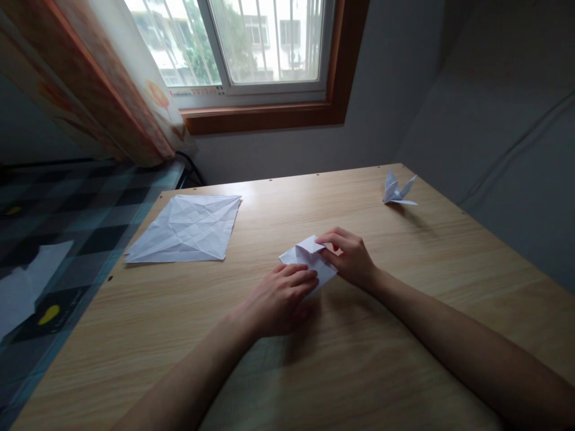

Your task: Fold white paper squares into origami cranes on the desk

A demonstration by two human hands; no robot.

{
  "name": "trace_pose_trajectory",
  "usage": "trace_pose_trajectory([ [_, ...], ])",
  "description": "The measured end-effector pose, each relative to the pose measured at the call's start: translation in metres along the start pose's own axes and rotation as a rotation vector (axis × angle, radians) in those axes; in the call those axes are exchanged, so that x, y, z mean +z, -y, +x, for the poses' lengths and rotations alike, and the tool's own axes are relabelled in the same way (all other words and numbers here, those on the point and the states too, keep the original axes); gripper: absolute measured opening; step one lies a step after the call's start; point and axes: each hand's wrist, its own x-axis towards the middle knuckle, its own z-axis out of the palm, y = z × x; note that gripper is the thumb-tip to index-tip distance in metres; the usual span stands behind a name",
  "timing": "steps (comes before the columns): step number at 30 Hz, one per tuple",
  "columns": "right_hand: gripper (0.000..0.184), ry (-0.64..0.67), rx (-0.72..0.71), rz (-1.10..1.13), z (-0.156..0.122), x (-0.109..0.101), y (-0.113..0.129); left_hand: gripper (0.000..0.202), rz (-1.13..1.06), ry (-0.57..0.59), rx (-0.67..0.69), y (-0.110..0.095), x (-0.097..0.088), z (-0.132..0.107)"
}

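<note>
A small piece of folded white paper (pixel 308 254) lies on the wooden table, one flap lifted at its far side. My left hand (pixel 286 294) rests flat across its near left part, fingers stretched over the paper. The flap's right edge is pinched between thumb and forefinger of my right hand (pixel 348 254). Part of the paper is hidden under my left fingers.
On the wooden table (pixel 251 371), a creased white sheet (pixel 188 230) lies at the far left. A folded paper crane (pixel 396 193) stands near the far right corner. Left of the table, white paper (pixel 27 284) lies on a checked cloth (pixel 96 257). A window is behind.
</note>
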Motion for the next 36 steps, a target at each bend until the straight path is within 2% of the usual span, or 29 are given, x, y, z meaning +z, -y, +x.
trace_pose_trajectory([
  [3,0.012,0.018,0.028,-0.093,0.000,0.001,-0.002,0.032,-0.023,-0.062,0.056,0.001,0.003,-0.001],
  [6,0.014,0.078,-0.046,-0.091,-0.002,0.003,-0.004,0.008,-0.027,-0.292,0.073,0.006,0.006,-0.004],
  [8,0.016,0.143,-0.122,-0.059,-0.004,0.004,-0.004,0.005,-0.003,-0.472,-0.011,0.012,0.007,-0.007],
  [10,0.019,0.207,-0.179,-0.036,-0.005,0.004,-0.003,0.013,0.007,-0.542,-0.110,0.019,0.006,-0.008],
  [12,0.019,0.248,-0.203,-0.020,-0.006,0.004,-0.001,0.026,-0.009,-0.472,-0.146,0.026,0.005,-0.009],
  [14,0.016,0.274,-0.215,0.001,-0.006,0.003,0.000,0.019,-0.036,-0.348,-0.125,0.030,0.005,-0.008],
  [16,0.014,0.296,-0.212,0.025,-0.007,0.001,0.000,0.011,-0.061,-0.285,-0.104,0.031,0.005,-0.008],
  [20,0.016,0.293,-0.116,0.070,-0.007,-0.001,0.004,0.016,-0.141,-0.319,-0.168,0.029,0.005,-0.007],
  [25,0.023,0.232,0.244,0.111,-0.004,-0.001,0.011,0.014,-0.314,-0.383,-0.496,0.026,0.004,-0.006],
  [27,0.027,0.227,0.307,0.107,-0.003,-0.001,0.012,0.022,-0.385,-0.405,-0.577,0.026,0.006,-0.005],
  [31,0.032,0.270,0.252,0.068,-0.001,-0.002,0.014,0.030,-0.415,-0.413,-0.617,0.026,0.008,-0.004],
  [33,0.042,0.300,0.207,0.061,-0.001,-0.003,0.014,0.031,-0.425,-0.418,-0.616,0.025,0.006,-0.004],
  [36,0.059,0.276,0.211,0.101,-0.001,-0.004,0.014,0.027,-0.460,-0.413,-0.601,0.025,0.002,-0.004],
])
